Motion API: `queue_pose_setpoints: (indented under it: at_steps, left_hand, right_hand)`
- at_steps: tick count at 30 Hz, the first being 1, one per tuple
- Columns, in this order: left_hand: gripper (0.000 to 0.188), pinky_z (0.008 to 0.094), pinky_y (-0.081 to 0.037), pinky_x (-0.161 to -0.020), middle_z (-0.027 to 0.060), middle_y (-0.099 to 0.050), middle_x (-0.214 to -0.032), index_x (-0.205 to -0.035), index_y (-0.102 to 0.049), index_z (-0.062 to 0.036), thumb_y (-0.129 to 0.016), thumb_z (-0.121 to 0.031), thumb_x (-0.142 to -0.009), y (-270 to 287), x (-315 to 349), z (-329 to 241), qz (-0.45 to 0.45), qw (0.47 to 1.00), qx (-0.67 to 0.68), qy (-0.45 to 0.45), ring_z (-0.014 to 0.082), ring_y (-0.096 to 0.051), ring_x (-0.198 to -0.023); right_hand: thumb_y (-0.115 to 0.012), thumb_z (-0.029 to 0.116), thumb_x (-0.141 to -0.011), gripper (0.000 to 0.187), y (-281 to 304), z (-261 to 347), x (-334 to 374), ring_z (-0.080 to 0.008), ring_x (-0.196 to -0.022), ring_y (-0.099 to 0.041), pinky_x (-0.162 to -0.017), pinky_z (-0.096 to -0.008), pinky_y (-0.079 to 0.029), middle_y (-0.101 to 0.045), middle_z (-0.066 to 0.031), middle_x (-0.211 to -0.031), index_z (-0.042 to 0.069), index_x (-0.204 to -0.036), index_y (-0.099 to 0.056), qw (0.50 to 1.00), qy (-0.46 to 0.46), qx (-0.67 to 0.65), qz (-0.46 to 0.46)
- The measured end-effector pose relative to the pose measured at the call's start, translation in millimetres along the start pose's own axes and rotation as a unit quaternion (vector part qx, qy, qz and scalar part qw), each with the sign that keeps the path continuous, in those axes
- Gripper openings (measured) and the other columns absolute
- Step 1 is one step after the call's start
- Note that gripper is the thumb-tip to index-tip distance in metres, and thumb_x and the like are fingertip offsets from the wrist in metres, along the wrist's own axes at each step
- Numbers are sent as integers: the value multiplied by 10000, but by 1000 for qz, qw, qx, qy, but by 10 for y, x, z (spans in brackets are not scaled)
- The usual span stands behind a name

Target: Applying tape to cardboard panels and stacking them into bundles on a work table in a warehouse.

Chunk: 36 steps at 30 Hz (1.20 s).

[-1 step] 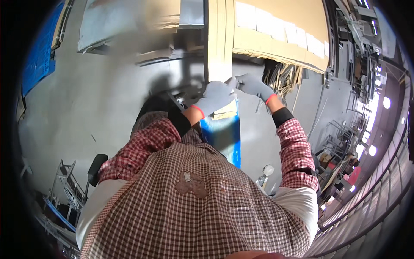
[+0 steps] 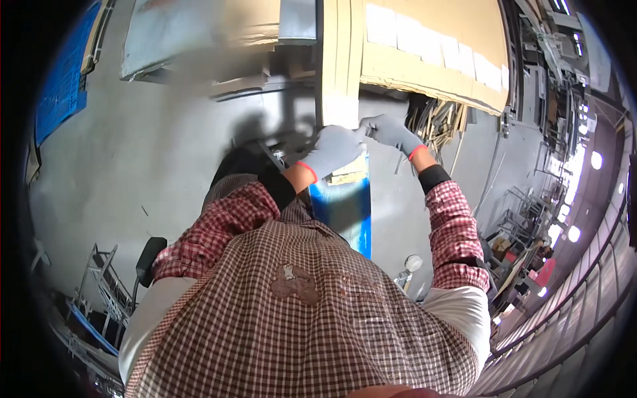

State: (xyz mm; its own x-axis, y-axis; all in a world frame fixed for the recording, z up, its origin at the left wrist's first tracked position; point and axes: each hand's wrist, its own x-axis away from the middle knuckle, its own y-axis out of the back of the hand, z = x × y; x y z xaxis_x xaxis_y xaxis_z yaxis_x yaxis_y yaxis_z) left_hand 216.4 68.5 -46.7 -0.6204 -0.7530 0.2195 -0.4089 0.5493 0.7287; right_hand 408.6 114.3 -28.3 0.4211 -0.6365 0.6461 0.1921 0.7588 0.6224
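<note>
Both my hands wear grey gloves with red cuffs. My left hand (image 2: 335, 151) lies over the near part of a long folded cardboard strip (image 2: 340, 79), its fingers closed and largely hidden beneath the glove's back. My right hand (image 2: 391, 132) meets it at the strip's right edge with fingers curled in a pinch. Anything between the fingertips is too small or too covered to make out. Just below the hands, a yellowish cardboard end (image 2: 349, 174) rests on a blue narrow surface (image 2: 342, 209) that runs toward my apron.
A broad cardboard stack (image 2: 431, 60) with white sheets along it stands at the far right. Beneath it, many thin strips (image 2: 434, 123) lean in a bundle. A pale board stack (image 2: 199, 40) stands far left, beside a blue crate (image 2: 63, 93). Metal racks (image 2: 527, 205) line the right.
</note>
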Motion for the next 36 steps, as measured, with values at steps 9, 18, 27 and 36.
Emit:
queue_pose_setpoints:
  at_steps: [9, 18, 27, 36]
  left_hand:
    - [521, 467, -504, -716, 269, -619, -929, -1141, -484, 12, -594, -410, -856, 220, -40, 727, -133, 974, 160, 86, 399, -622, -854]
    - [873, 261, -508, -699, 124, -648, -940, -1436, -163, 91, -718, -124, -797, 857, 992, 117, 102, 849, 517, 46, 126, -624, -825]
    - [540, 310, -485, -602, 77, -612, -703, -1265, -492, 53, -644, -123, -778, 333, 907, 736, -121, 952, 276, 59, 146, -602, -644]
    - [158, 412, -392, -635, 142, -514, -552, -533, -539, -93, -627, -192, -619, -906, -150, 1571, 116, 929, 35, -350, 333, -509, -585]
  right_hand:
    - [-528, 216, -790, 255, -349, 286, 59, -374, -711, -628, -623, -437, -487, -655, -216, -847, 25, -909, -649, 977, -142, -109, -120]
    - [-546, 23, -741, 315, 108, 1338, 1063, -230, -708, -638, -627, -343, -482, -669, -123, -809, 21, -1045, -628, 963, 58, -263, 18]
    - [-584, 45, -803, 262, 132, 467, 536, -155, -731, -658, -681, -281, -516, -716, -103, -894, 12, -1045, -678, 985, -138, -98, -16]
    - [-667, 181, -823, 416, -882, 10, -240, -158, -727, -618, -680, -285, -489, -665, -79, -868, -53, -1148, -559, 817, -127, -459, -326]
